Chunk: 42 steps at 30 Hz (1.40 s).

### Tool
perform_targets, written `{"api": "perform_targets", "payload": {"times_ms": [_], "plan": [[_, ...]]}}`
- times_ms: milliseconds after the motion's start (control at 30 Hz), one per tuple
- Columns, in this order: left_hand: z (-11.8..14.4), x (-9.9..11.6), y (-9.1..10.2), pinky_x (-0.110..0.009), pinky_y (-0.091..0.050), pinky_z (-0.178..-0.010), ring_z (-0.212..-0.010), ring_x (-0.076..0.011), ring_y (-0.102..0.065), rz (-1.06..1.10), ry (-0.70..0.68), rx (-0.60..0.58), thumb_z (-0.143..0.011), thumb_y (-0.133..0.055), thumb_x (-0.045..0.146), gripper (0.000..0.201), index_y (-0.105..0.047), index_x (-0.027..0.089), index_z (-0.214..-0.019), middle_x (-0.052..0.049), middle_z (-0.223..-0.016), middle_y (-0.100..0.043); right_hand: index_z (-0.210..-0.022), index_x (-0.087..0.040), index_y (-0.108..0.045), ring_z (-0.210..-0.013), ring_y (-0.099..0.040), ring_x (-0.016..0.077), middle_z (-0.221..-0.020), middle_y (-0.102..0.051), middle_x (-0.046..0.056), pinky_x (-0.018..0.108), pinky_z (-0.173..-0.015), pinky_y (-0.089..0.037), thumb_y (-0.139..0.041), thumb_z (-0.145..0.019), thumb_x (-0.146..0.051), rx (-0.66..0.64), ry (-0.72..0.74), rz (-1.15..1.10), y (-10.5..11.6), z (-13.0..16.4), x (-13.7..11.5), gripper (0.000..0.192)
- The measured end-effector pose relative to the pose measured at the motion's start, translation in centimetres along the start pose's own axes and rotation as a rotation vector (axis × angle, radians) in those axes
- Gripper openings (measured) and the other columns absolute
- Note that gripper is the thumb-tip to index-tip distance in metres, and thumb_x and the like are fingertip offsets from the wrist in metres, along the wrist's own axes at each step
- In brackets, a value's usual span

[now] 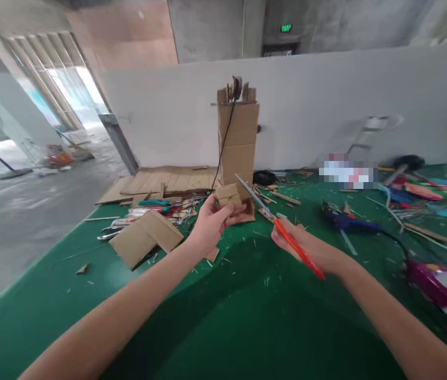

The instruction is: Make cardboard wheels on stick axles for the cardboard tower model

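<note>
Left hand (211, 221) pinches small cardboard piece (229, 195) between thumb and fingers, held above green table (89, 295), just before tall cardboard tower (238, 140). Right hand (306, 248) closed round orange-handled scissors (275, 221); blades point up-left, tips near cardboard piece. Flat cardboard sheets (146, 237) lie left of left hand. Blue glue gun (350, 221) right of scissors, apart.

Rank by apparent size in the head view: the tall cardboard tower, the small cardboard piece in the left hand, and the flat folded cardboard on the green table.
1. Tall cardboard tower, clearly largest.
2. Flat folded cardboard.
3. Small cardboard piece, held in the left hand.
The tower stands farther back, so it may really be larger still.
</note>
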<state>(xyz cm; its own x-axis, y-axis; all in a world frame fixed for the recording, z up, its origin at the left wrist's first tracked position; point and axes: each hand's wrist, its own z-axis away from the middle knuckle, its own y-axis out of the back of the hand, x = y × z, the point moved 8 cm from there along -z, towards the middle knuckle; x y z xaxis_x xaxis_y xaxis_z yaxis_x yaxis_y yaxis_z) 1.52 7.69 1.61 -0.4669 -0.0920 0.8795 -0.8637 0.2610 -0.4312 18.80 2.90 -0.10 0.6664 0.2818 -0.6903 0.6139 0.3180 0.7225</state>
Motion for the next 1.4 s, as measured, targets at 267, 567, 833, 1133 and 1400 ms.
{"api": "perform_targets", "payload": {"times_ms": [267,567,833,1133,1400], "plan": [[0.4,0.2,-1.1,-0.039,-0.055,-0.082,-0.088,-0.0198,-0.067,-0.119,-0.012,-0.043,-0.081,-0.06,0.018,0.026,-0.048,0.018,-0.105,-0.007,-0.102,-0.066,-0.085,-0.024,-0.039,-0.075,-0.049,0.019,-0.085,-0.048,0.001,0.036,-0.073,-0.046,-0.043,-0.086,-0.046,-0.007,0.034,0.031,0.0,0.1,-1.3,0.022],[1.2,1.0,-1.9,-0.033,-0.056,-0.074,-0.076,-0.0166,-0.068,-0.301,-0.008,0.029,-0.085,-0.052,0.015,0.018,-0.047,0.014,-0.102,-0.009,-0.094,-0.067,-0.092,-0.023,-0.043,-0.081,-0.052,0.0208,-0.091,-0.052,0.004,0.038,-0.076,-0.048,-0.043,-0.086,-0.05,-0.033,0.0,0.044,0.1,0.1,-1.1,0.028],[0.6,0.8,-1.6,-0.034,-0.055,-0.079,-0.08,-0.0176,-0.068,-0.304,-0.021,-0.025,-0.084,-0.052,0.015,0.024,-0.048,0.014,-0.107,-0.01,-0.102,-0.066,-0.081,-0.023,-0.041,-0.059,-0.051,0.0172,-0.071,-0.054,0.001,0.035,-0.061,-0.043,-0.034,-0.089,-0.052,0.087,0.0,0.241,0.2,-0.6,-0.3,0.031],[0.0,0.8,-1.4,-0.033,-0.056,-0.074,-0.084,-0.0182,-0.068,-0.277,-0.036,-0.037,-0.088,-0.047,0.021,0.016,-0.049,0.014,-0.102,-0.01,-0.106,-0.066,-0.079,-0.023,-0.04,-0.063,-0.051,0.0177,-0.072,-0.053,0.002,0.035,-0.059,-0.044,-0.031,-0.089,-0.055,0.137,0.003,0.233,0.1,-0.6,-0.4,0.035],[-0.1,1.7,-1.5,-0.031,-0.056,-0.073,-0.071,-0.0151,-0.069,-0.353,-0.019,-0.097,-0.087,-0.048,0.019,0.013,-0.05,0.012,-0.098,-0.008,-0.09,-0.069,-0.08,-0.023,-0.041,-0.066,-0.052,0.0185,-0.078,-0.054,0.004,0.036,-0.063,-0.045,-0.028,-0.089,-0.058,0.108,0.044,0.217,0.0,-0.2,-1.2,0.038]]}}
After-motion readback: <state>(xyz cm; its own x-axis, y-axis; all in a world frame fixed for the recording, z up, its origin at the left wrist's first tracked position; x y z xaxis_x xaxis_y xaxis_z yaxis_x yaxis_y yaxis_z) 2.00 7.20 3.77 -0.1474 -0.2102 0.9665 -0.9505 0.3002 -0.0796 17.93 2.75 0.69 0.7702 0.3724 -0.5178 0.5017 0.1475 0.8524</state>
